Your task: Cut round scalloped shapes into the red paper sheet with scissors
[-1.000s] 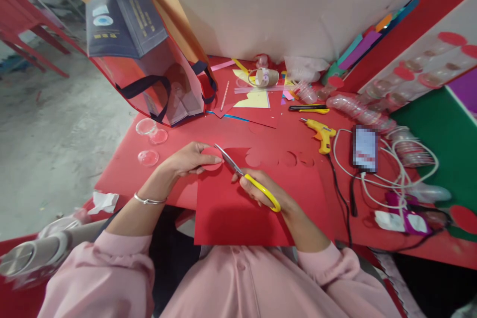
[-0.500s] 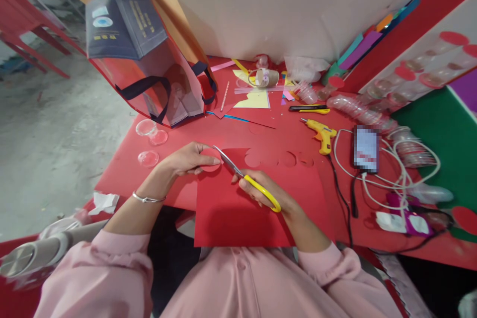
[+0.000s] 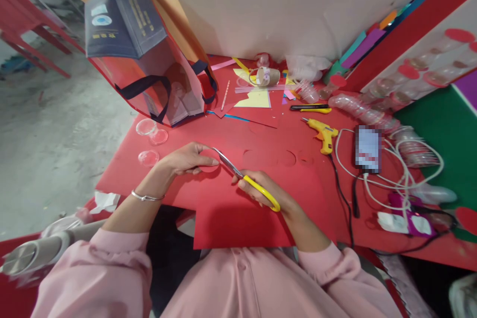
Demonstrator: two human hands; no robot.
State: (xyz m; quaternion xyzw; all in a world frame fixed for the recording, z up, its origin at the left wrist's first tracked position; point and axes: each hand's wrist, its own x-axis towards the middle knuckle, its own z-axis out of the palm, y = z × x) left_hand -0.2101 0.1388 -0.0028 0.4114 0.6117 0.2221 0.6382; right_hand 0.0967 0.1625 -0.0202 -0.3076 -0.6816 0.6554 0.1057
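Observation:
Between the thumb and fingers of my left hand (image 3: 189, 159) is a red paper circle (image 3: 209, 163), partly covered by the thumb. My right hand (image 3: 259, 189) grips yellow-handled scissors (image 3: 264, 192), their metal blades pointing up and left to the circle's right edge. Beneath my right hand lies a sheet of red paper (image 3: 238, 223), overhanging the table's front edge. Round cut-outs show along its far side, though red on red blurs the outlines.
A yellow glue gun (image 3: 322, 134) and a utility knife (image 3: 310, 108) lie right of centre. Beyond them sit a phone (image 3: 368, 149) with white cables and a purple power strip (image 3: 419, 222). Clear plastic cups (image 3: 367, 109) line the right; a large bag (image 3: 149, 59) stands back left.
The scissor blades at the circle's right edge are slightly closer together. Both hands stay in nearly the same place, and the view has shifted very slightly.

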